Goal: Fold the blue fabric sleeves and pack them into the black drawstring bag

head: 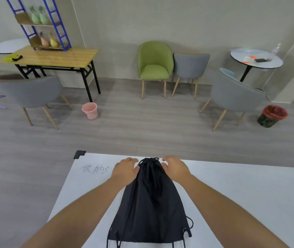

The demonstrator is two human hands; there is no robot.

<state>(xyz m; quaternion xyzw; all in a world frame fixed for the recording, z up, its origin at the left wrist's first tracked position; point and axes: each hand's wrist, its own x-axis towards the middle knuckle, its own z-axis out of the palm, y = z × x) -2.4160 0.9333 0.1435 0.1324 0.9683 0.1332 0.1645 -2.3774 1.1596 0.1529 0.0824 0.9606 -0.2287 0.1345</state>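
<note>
Bag (149,203), prob. soft, light, limp cloth, lies mid worktop (232,194), cinched neck far, btwn L grip (126,170) & R grip (175,167), fingers curled, can't tell if pinching; best held at neck.

Both forearms bare to the frame's lower edge; left hand (124,171) and right hand (175,169) likewise uncovered.

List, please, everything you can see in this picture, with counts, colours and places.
bag: one, black, cinched, on the white table
white table: one, nearest, handwriting at left
green chair: one, by far wall
grey chairs: three, left, middle, right
wooden table: one, tan, far left
rack: one, blue, on wooden table
round tables: two, white, far left, far right
bucket: one, pink, floor
bin: one, red liner, floor right
left hand, right hand: bare, flanking bag's top
</note>
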